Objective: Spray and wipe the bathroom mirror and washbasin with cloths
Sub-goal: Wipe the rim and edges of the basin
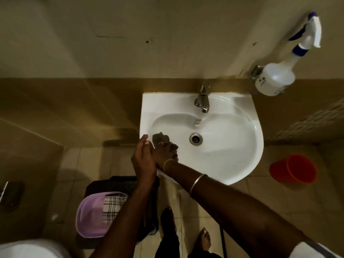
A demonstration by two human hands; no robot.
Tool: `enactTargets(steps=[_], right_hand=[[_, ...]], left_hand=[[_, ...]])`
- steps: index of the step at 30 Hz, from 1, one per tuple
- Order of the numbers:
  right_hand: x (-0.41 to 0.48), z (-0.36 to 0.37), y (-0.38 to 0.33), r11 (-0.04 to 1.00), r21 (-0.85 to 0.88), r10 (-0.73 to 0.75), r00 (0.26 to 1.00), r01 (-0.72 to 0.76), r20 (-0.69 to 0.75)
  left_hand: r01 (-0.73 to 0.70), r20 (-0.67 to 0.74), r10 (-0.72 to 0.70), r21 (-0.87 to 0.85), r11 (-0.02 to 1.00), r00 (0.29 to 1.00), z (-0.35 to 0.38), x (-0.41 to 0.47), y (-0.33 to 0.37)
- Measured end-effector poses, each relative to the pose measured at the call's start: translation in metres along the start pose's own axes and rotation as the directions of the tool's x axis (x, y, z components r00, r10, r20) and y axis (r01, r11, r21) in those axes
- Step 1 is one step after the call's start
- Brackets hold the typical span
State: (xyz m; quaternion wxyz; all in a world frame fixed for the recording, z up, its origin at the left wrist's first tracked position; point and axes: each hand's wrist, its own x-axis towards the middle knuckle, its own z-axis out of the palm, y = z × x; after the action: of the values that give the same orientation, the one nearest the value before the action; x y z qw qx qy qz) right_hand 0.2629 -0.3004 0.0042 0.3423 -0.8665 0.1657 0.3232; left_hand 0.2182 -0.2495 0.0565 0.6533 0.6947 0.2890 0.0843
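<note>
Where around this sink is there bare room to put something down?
Bare: the bowl right of the drain, out to the right rim of the washbasin, and the ledges either side of the tap. Crowded: the left front, with left hand, right hand and cloth.

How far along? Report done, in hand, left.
Done: spray bottle parked by the wall, so spraying looks over. In hand: right hand holds a grey cloth inside the washbasin, left side; left hand rests on its rim. Left: remaining bowl, probably; mirror out of view.
</note>
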Motion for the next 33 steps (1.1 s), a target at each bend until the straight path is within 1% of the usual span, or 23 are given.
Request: enactTargets(steps=[2, 5, 8, 9, 10, 12, 13, 15, 17, 19, 22, 24, 25, 27, 29, 31, 33], right_hand=[[0.007, -0.007, -0.022, 0.988, 0.144, 0.054, 0.998, -0.057, 0.024], [0.020, -0.023, -0.056, 0.930, 0.364, 0.068, 0.997, -0.046, -0.048], [0.027, -0.035, -0.074, 0.891, 0.453, 0.080, 0.989, -0.015, -0.124], [0.025, -0.038, -0.074, 0.885, 0.465, 0.064, 0.990, 0.002, -0.126], [0.023, -0.040, -0.071, 0.887, 0.459, 0.017, 0.993, 0.038, -0.115], [0.019, -0.041, -0.060, 0.912, 0.403, -0.057, 0.995, 0.084, -0.078], [0.017, -0.038, -0.053, 0.924, 0.371, -0.062, 0.995, 0.089, -0.082], [0.008, -0.038, -0.043, 0.916, 0.387, -0.068, 0.992, 0.106, -0.110], [-0.012, -0.038, -0.036, 0.908, 0.375, -0.147, 0.980, 0.188, -0.134], [-0.031, -0.038, -0.028, 0.894, 0.378, -0.207, 0.970, 0.240, -0.126], [-0.059, -0.037, -0.014, 0.860, 0.424, -0.244, 0.958, 0.285, -0.150], [-0.070, -0.036, -0.005, 0.805, 0.505, -0.270, 0.950, 0.312, -0.157], [-0.074, -0.035, 0.000, 0.766, 0.571, -0.264, 0.955, 0.295, -0.138], [-0.078, -0.035, 0.010, 0.656, 0.728, -0.222, 0.973, 0.201, -0.069], [-0.091, -0.043, 0.015, 0.530, 0.841, -0.177, 0.984, 0.105, -0.011], [-0.102, -0.048, 0.023, 0.429, 0.903, -0.117, 0.992, 0.007, 0.048], [-0.109, -0.047, 0.031, 0.325, 0.941, -0.126, 0.982, -0.094, 0.141]], left_hand=[[0.000, -0.012, -0.001, -0.052, 0.999, 1.000, -0.001, 0.005, -0.001], [0.023, -0.011, -0.023, -0.061, 0.998, 1.000, 0.001, 0.012, -0.006], [0.056, 0.048, -0.053, -0.058, 0.997, 0.997, 0.002, 0.020, -0.014], [0.081, 0.067, -0.077, -0.067, 0.994, 0.995, 0.002, 0.021, -0.016], [0.102, 0.075, -0.096, -0.077, 0.992, 0.993, 0.001, 0.024, -0.018], [0.136, 0.082, -0.128, -0.107, 0.985, 0.988, 0.000, 0.028, -0.019], [0.156, 0.085, -0.146, -0.130, 0.979, 0.986, 0.000, 0.031, -0.019], [0.196, 0.086, -0.183, -0.169, 0.966, 0.979, 0.001, 0.038, -0.021], [0.230, 0.067, -0.220, -0.203, 0.952, 0.973, 0.002, 0.040, -0.020], [0.230, 0.050, -0.225, -0.223, 0.947, 0.973, 0.001, 0.038, -0.019], [0.219, 0.012, -0.223, -0.238, 0.946, 0.975, -0.003, 0.029, -0.017], [0.226, -0.027, -0.240, -0.252, 0.941, 0.970, -0.008, 0.020, -0.017], [0.222, -0.044, -0.240, -0.248, 0.943, 0.970, -0.012, 0.013, -0.016], [0.220, -0.050, -0.239, -0.249, 0.943, 0.970, -0.020, -0.001, -0.016], [0.273, -0.001, -0.285, -0.279, 0.920, 0.959, -0.028, -0.017, -0.015], [0.383, 0.084, -0.378, -0.343, 0.858, 0.922, -0.036, -0.035, -0.010], [0.447, 0.169, -0.415, -0.390, 0.805, 0.894, -0.046, -0.046, -0.011]])
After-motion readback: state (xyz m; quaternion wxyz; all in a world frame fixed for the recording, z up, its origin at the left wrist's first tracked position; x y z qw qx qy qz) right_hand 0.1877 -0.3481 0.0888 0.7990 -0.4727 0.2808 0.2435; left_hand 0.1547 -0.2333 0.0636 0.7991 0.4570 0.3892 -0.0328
